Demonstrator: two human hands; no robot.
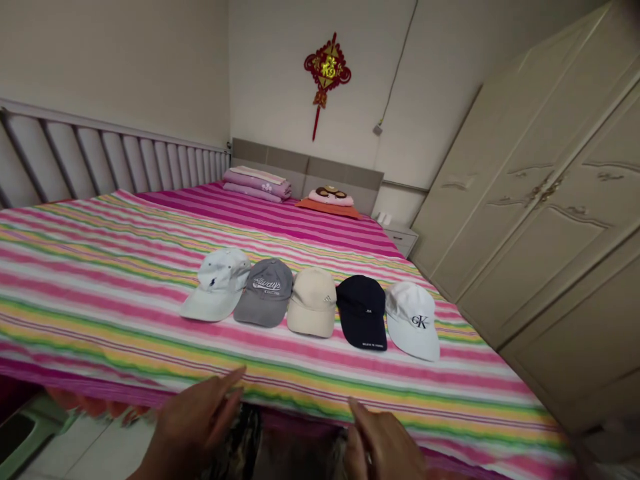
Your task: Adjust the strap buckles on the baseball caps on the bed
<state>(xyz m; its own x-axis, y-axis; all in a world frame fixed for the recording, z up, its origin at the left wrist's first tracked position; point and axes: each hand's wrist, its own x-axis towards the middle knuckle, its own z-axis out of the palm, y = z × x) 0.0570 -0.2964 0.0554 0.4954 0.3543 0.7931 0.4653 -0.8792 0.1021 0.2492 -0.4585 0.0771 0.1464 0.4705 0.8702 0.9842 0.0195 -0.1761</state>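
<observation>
Several baseball caps lie in a row on a striped bedspread (125,300), brims toward me. From left to right they are a white cap (220,283) with a small dark emblem, a grey cap (265,293) with white lettering, a beige cap (313,303), a black cap (363,312) and a white cap (413,320) marked CK. My left hand (197,420) hovers at the bed's near edge, index finger stretched out, holding nothing. Over the same edge, below the black cap, my right hand (383,440) is empty with fingers loosely apart. Neither touches a cap.
Folded purple bedding (257,185) and a pink folded item (331,197) lie near the headboard (345,175). A railing (125,150) borders the left side. A wardrobe (545,220) and a bedside cabinet (400,237) stand right. A green plastic object (40,430) is at lower left.
</observation>
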